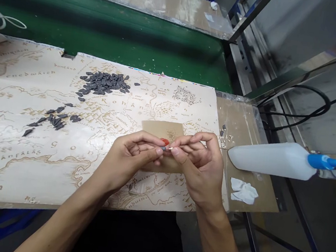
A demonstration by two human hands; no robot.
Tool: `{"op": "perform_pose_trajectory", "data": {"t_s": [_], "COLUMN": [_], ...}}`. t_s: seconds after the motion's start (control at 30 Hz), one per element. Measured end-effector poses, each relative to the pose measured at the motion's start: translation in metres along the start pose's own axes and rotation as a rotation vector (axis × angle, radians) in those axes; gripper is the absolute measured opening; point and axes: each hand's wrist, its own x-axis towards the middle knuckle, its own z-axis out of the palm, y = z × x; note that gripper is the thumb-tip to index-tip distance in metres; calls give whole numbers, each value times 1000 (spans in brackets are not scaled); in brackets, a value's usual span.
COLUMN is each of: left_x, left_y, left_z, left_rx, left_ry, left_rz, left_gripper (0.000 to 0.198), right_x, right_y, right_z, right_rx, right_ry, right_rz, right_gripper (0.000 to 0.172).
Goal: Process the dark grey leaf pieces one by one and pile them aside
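Two bare hands pinch a small dark grey pointed piece [162, 147] above a tan cardboard square [163, 130].

The left hand [129, 158] clamps the piece between thumb and fingertips, while the right hand [201, 167] closes on a tiny pale sliver [170, 148] just at its tip. A red spot [164, 141] shows on the cardboard beneath. A cream map-printed mat [11, 163] carries a heap of dark grey pieces [102, 83] and a looser scattered group [54, 118]. To the right, a tan board [248, 124] holds pale fragments [223, 140], crumpled white tissue [243, 191] and a white plastic bottle with a blue nozzle [269, 158].
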Motion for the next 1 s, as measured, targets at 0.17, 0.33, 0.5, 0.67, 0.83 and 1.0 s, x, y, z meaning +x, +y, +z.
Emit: {"op": "perform_pose_trajectory", "data": {"t_s": [0.17, 0.33, 0.5, 0.67, 0.83, 1.0], "left_x": [1, 0, -1, -4, -6, -8], "left_y": [-2, -1, 1, 2, 3, -1], "left_z": [0, 2, 4, 9, 14, 14], "left_rx": [12, 17, 66, 118, 132, 105], "left_ry": [6, 13, 48, 110, 143, 172], "left_rz": [-4, -18, -5, 41, 82, 72], "left_gripper": [12, 14, 16, 18, 23, 24], "right_x": [-1, -1, -4, -5, -4, -4], "right_y": [3, 3, 3, 3, 2, 1], "right_z": [2, 0, 1, 4, 6, 8], "right_rx": [-15, -20, -53, -65, -63, -50], "right_ry": [17, -2, -5, -3, -1, 23], "right_rz": [13, -10, -38, -54, -53, -43], "right_gripper": [40, 34, 30, 31, 32, 38]}}
